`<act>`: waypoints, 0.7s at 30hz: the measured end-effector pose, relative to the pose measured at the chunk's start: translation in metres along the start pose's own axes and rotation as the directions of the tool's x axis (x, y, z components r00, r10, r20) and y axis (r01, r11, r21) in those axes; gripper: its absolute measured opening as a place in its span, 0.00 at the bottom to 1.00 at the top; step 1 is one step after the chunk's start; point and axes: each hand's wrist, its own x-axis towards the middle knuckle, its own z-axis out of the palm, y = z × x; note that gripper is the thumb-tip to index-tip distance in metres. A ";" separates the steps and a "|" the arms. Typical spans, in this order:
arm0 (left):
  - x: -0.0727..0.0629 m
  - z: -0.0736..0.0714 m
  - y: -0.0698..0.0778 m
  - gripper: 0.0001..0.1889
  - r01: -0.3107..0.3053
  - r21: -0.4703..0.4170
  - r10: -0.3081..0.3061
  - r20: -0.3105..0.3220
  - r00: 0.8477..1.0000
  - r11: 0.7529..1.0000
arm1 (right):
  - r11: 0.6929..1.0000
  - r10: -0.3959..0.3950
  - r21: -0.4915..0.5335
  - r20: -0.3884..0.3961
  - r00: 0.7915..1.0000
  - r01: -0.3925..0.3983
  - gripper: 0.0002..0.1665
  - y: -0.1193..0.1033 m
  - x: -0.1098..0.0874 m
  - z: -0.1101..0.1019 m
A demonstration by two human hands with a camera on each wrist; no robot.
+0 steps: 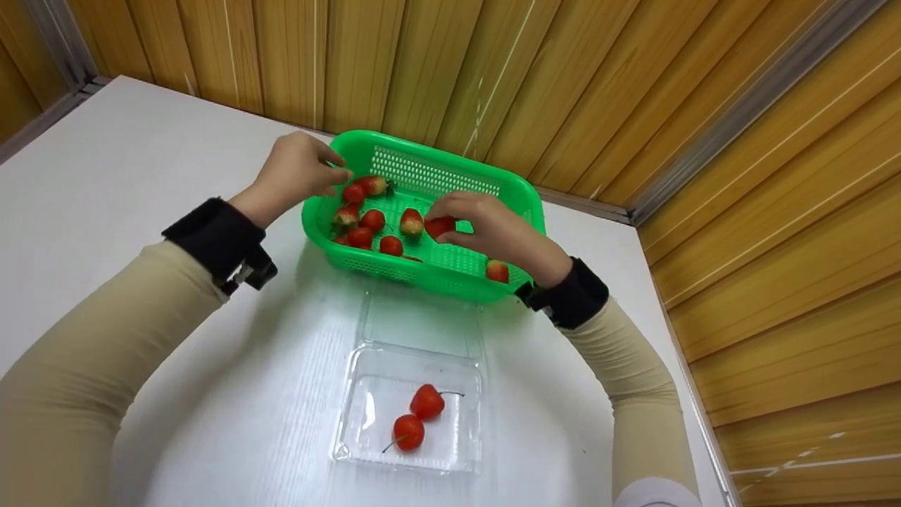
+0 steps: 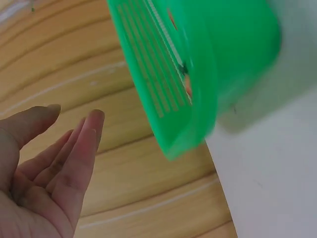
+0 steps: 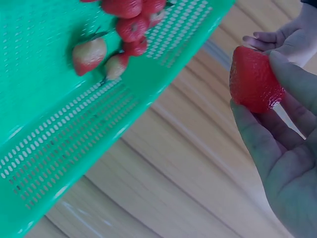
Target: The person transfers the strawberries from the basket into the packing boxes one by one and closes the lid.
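Note:
My right hand (image 1: 486, 222) pinches a red strawberry (image 3: 253, 79) between thumb and fingers, over the green basket (image 1: 450, 278) in the head view. Several red strawberries, some with pale ends, lie in the basket, mostly on its left side; one strawberry (image 1: 497, 271) is at the right end. Near the basket's left rim, my left hand (image 1: 303, 165) has loosely bent fingers with nothing between them, as the left wrist view confirms. In front of the basket sits a clear plastic box (image 1: 373, 408) holding two red cherry-like fruits (image 1: 427, 402) with thin stems.
The box's transparent lid (image 1: 422, 317) lies folded back toward the basket. All stands on a white table (image 1: 211, 436). Wood-patterned walls (image 1: 422, 63) rise close behind the basket and along the right side.

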 end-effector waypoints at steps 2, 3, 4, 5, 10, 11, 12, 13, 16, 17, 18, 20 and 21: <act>-0.018 0.006 0.006 0.18 -0.014 -0.050 0.017 0.061 0.998 0.999 | 0.998 -0.055 -0.005 -0.012 0.998 0.055 0.17 -0.010 -0.013 0.001; -0.028 0.009 0.008 0.18 -0.026 -0.051 0.030 0.090 0.995 0.998 | 0.996 -0.086 -0.010 -0.016 0.996 0.086 0.16 -0.016 -0.019 0.003; -0.037 0.011 0.009 0.17 -0.042 -0.046 0.047 0.118 0.992 0.998 | 0.993 -0.116 -0.018 -0.017 0.993 0.116 0.16 -0.021 -0.026 0.004; -0.046 0.014 0.010 0.16 -0.061 -0.039 0.066 0.144 0.987 0.997 | 0.989 -0.146 -0.028 -0.017 0.989 0.145 0.16 -0.026 -0.032 0.006; -0.084 0.025 0.001 0.16 -0.091 -0.016 0.092 0.285 0.954 0.996 | 0.965 -0.248 -0.078 0.041 0.968 0.251 0.14 -0.053 -0.058 0.020; -0.090 0.028 -0.002 0.17 -0.088 -0.020 0.090 0.314 0.945 0.996 | 0.962 -0.256 -0.083 0.065 0.964 0.261 0.14 -0.058 -0.064 0.023; -0.095 0.030 -0.006 0.18 -0.080 -0.025 0.083 0.343 0.935 0.997 | 0.958 -0.264 -0.089 0.091 0.960 0.272 0.14 -0.062 -0.068 0.026; -0.100 0.033 -0.010 0.19 -0.075 -0.033 0.082 0.370 0.926 0.997 | 0.956 -0.269 -0.092 0.119 0.956 0.280 0.14 -0.067 -0.073 0.029; -0.113 0.041 -0.023 0.21 -0.043 -0.075 0.071 0.426 0.902 0.996 | 0.952 -0.271 -0.090 0.198 0.942 0.293 0.15 -0.077 -0.087 0.040; -0.117 0.044 -0.026 0.21 -0.025 -0.083 0.059 0.439 0.896 0.996 | 0.951 -0.272 -0.086 0.223 0.936 0.297 0.15 -0.080 -0.091 0.043; -0.121 0.047 -0.029 0.22 -0.006 -0.092 0.047 0.450 0.892 0.996 | 0.950 -0.272 -0.086 0.245 0.931 0.300 0.15 -0.083 -0.095 0.047; -0.128 0.053 -0.035 0.23 0.027 -0.099 0.021 0.462 0.887 0.995 | 0.949 -0.267 -0.084 0.287 0.920 0.302 0.16 -0.087 -0.102 0.053; -0.131 0.056 -0.038 0.23 0.043 -0.099 0.008 0.465 0.885 0.994 | 0.946 -0.274 -0.089 0.300 0.914 0.313 0.15 -0.089 -0.105 0.056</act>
